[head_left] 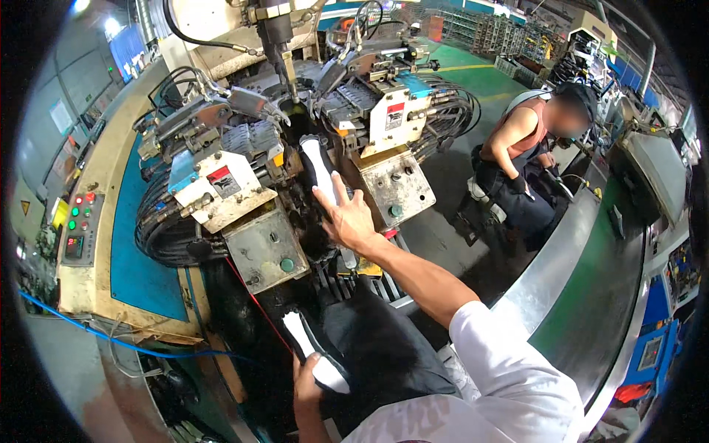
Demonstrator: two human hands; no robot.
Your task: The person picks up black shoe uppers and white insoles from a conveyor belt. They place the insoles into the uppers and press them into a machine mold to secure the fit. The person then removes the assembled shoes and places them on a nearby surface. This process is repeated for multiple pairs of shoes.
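Observation:
A black shoe upper with a white underside (319, 166) sits sole-up between the two halves of a lasting machine (284, 122), its narrow end under the central metal post. My right hand (351, 221) reaches forward and grips its near end, fingers over the white underside. Low in front of me, my left hand (306, 376) is wrapped around the near part of a second black shoe upper with a white underside (301, 334). This one is tilted, white face up, beside my dark-clothed leg. The undersides of both hands' grips are hidden.
Control boxes with green buttons (286, 263) flank the machine's gap, with hoses bundled at both sides. A button panel (80, 221) stands at the left. Along the right runs a metal-edged conveyor (583, 295). A seated co-worker (521, 148) works beyond it. A blue hose (111, 336) crosses lower left.

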